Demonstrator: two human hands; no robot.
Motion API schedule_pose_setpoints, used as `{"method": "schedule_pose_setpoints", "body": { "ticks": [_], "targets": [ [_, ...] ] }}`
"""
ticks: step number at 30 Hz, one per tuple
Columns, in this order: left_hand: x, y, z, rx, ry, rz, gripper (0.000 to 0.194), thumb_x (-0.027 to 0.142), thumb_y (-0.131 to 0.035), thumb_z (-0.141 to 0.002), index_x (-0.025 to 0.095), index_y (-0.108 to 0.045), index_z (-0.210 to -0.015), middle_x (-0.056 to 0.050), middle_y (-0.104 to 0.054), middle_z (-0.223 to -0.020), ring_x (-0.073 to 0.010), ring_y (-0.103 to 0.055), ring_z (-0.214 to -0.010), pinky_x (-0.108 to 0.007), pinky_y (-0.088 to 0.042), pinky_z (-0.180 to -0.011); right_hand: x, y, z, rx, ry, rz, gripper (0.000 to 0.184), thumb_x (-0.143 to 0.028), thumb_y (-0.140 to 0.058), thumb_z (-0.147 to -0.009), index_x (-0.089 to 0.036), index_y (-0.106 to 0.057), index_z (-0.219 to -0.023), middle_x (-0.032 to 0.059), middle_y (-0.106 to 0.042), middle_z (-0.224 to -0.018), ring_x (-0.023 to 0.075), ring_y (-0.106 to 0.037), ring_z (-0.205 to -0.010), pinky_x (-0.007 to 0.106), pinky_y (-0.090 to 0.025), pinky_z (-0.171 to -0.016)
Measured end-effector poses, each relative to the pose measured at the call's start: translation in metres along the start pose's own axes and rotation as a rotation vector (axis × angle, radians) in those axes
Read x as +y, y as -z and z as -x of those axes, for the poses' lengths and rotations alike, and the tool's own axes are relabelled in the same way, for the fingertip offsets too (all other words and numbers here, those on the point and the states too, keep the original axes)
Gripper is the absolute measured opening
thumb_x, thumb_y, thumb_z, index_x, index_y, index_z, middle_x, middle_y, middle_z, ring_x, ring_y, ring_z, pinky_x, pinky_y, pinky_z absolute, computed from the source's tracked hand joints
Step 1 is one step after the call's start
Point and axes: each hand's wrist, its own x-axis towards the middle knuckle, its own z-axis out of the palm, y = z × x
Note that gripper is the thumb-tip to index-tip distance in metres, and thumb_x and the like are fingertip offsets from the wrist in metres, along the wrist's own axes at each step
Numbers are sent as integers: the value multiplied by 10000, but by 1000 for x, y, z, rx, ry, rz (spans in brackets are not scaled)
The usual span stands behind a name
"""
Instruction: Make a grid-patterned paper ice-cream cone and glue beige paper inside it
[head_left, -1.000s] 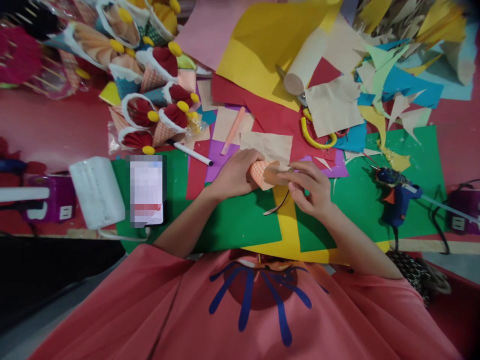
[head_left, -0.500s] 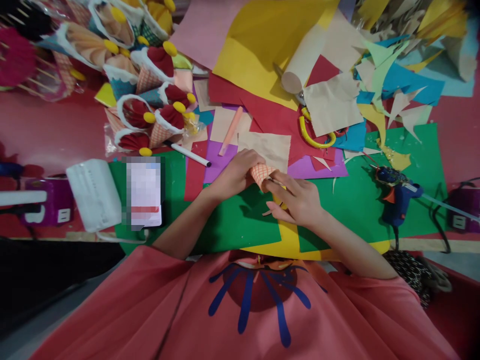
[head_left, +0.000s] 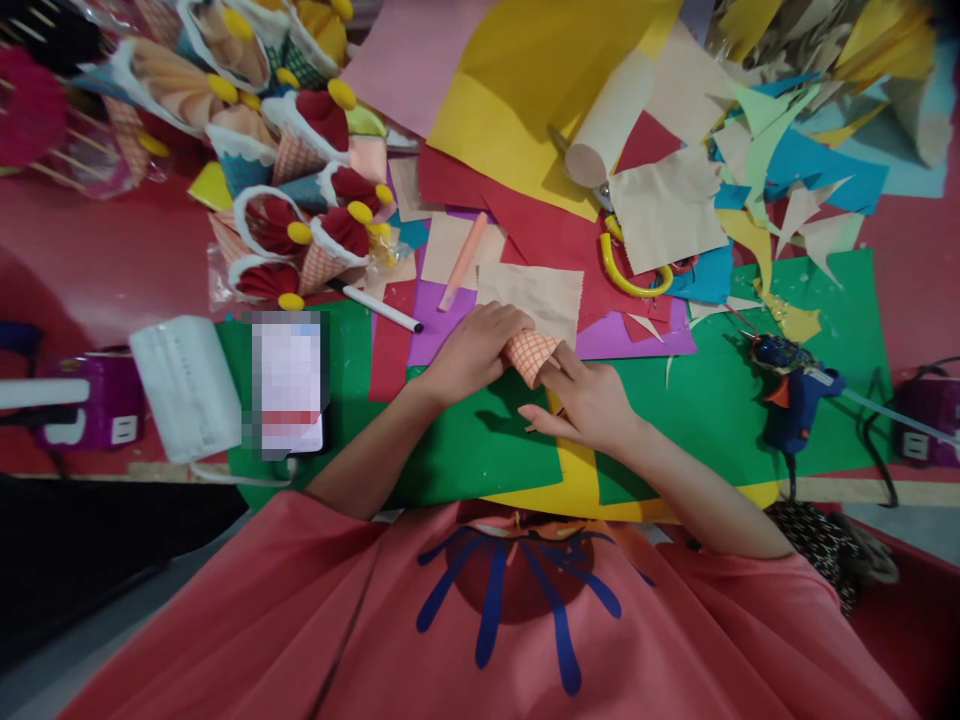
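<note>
A small cone of orange-and-white checked paper is held over the green sheet, its wide mouth turned to the right. My left hand is closed round its narrow end, so the tip is hidden. At the mouth, fingers of my right hand reach inside the cone, and those fingertips cannot be seen. The right thumb sticks out apart, below the cone. Just behind the hands lies a beige paper piece.
Finished cones with white trim and yellow dots crowd the back left. A marker, a phone and a white box-shaped device lie at left. Yellow-handled scissors rest among paper scraps. A blue glue gun stands at right.
The checked cone has tilted a little and shows more of its outer side. My right thumb has spread away from the cone, and a small strip near it is less visible.
</note>
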Motion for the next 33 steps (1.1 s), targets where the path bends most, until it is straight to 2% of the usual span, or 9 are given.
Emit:
{"method": "schedule_pose_setpoints", "body": {
  "ticks": [8, 13, 21, 25, 27, 31, 33],
  "targets": [
    [4, 1, -1, -48, 72, -75, 300, 39, -437, -764, 177, -550, -1005, -76, -625, -950, -249, -552, -905, -365, -394, -760, 0, -6, 0, -41, -40, -14, 658, -636, -241, -945, -112, -635, -1005, 198, -630, -1149, 134, -544, -566, 274, -354, -490],
    [6, 2, -1, -40, 83, -83, 303, 40, -430, -744, 180, -535, -992, -78, -625, -957, -245, -541, -900, -367, -393, -761, 2, -8, 1, -87, -71, -109, 658, -649, -255, -936, -110, -610, -1062, 225, -576, -1254, 178, -616, -672, 284, -416, -521],
    [9, 1, -1, -59, 122, -138, 267, 48, -434, -776, 169, -530, -994, -93, -606, -954, -258, -537, -908, -370, -385, -773, 3, -7, 0, -117, -98, -176, 692, -661, -233, -930, -94, -593, -1098, 242, -585, -1230, 245, -658, -790, 316, -480, -558],
    [10, 1, -1, -45, 93, -161, 258, 52, -429, -774, 176, -528, -978, -91, -611, -942, -262, -539, -896, -376, -390, -757, 4, -6, -1, -130, -121, -250, 671, -668, -252, -925, -105, -587, -1075, 226, -591, -1184, 244, -650, -815, 320, -488, -593],
    [10, 1, -1, -27, 71, -188, 261, 49, -437, -768, 181, -526, -976, -88, -616, -938, -262, -543, -890, -374, -390, -745, 3, -4, -2, -112, -147, -334, 647, -674, -266, -920, -119, -589, -1000, 205, -606, -1122, 219, -627, -764, 312, -479, -580],
    [12, 2, -1, -28, 73, -239, 252, 44, -440, -775, 172, -531, -972, -97, -614, -928, -274, -552, -900, -380, -384, -741, 4, -2, -4, -58, -237, -641, 538, -670, -362, -902, -173, -533, -790, 76, -582, -838, 129, -505, -597, 257, -427, -499],
    [12, 2, -1, -35, 76, -265, 237, 48, -439, -783, 168, -534, -964, -102, -612, -919, -283, -555, -908, -383, -384, -741, 4, -2, -4, -44, -278, -779, 503, -651, -402, -901, -180, -514, -765, 48, -550, -810, 114, -494, -598, 251, -438, -505]
  ]
}}
